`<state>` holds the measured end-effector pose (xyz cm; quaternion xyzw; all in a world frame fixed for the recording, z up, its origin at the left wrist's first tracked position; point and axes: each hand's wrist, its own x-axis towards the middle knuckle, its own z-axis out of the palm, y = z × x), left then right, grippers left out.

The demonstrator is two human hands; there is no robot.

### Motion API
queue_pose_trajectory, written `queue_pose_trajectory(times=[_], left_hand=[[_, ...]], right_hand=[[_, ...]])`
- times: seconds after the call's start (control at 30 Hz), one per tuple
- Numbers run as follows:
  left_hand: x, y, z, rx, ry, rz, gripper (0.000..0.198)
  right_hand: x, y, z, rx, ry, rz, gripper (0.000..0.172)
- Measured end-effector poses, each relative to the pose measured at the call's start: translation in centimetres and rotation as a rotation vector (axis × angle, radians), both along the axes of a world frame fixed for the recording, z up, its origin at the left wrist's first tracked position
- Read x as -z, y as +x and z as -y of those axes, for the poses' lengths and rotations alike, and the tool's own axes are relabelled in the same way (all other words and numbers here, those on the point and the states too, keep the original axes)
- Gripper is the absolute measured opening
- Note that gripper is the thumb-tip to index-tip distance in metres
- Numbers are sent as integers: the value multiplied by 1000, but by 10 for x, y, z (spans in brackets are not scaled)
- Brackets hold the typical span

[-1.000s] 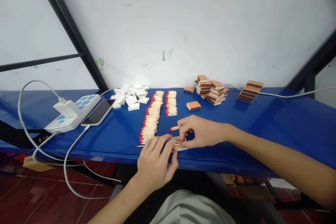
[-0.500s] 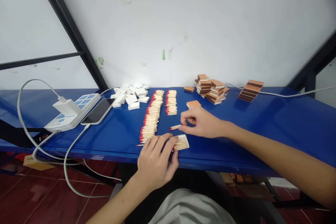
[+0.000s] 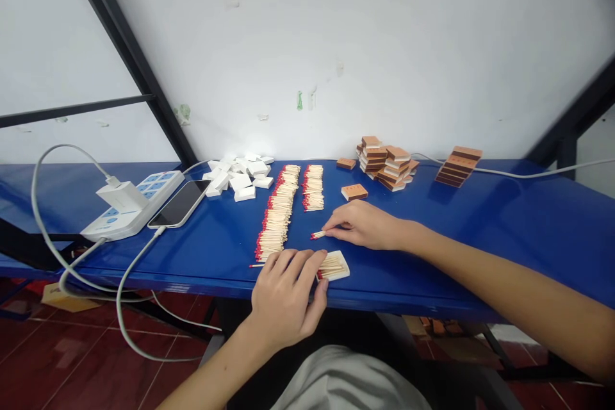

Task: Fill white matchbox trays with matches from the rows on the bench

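Near the table's front edge my left hand (image 3: pixel 288 295) is closed on a small white matchbox tray (image 3: pixel 346 267), thumb at its near side and fingers over its left end. Red-headed matches (image 3: pixel 331 264) lie in the tray, their heads partly hidden by my fingers. Just beyond it, my right hand (image 3: pixel 360 224) pinches a few matches (image 3: pixel 318 235), heads pointing left, low over the blue table. A long row of matches (image 3: pixel 278 211) runs away from me behind my left fingertips, and a shorter row (image 3: pixel 314 188) lies to its right.
White trays (image 3: pixel 243 173) are heaped at the back left. Brown matchboxes (image 3: pixel 391 163) stand stacked at the back, with one single matchbox (image 3: pixel 354 192) beyond my right hand and a brown group (image 3: pixel 459 165) further right. A phone (image 3: pixel 180 204) and power strip (image 3: pixel 132 205) with cables lie left.
My right hand has shifted slightly left and its fingers have closed on the few loose matches. The tray under my left hand has moved slightly right.
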<state>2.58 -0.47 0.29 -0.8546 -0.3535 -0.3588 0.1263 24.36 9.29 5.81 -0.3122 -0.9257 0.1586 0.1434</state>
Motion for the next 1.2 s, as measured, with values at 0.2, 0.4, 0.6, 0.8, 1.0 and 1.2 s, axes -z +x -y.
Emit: queue_pose_trajectory(times=[0.2, 0.4, 0.6, 0.8, 1.0, 1.2], left_hand=[[0, 1, -1, 12, -1, 16, 35], [-1, 0, -1, 0, -9, 35, 37], [-1, 1, 0, -92, -26, 61, 39], [0, 2, 0, -133, -22, 59, 34], [0, 1, -1, -90, -31, 53, 32], [-1, 2, -1, -88, -31, 45, 31]], right_hand=[[-6, 3, 5, 17, -38, 119, 14], [-4, 2, 9, 16, 63, 204, 11], [-15, 3, 10, -3, -84, 32, 8], [-22, -2, 22, -97, -313, -9, 7], [-18, -12, 31, -66, -197, 30, 5], [-12, -13, 31, -75, -113, -1, 3]])
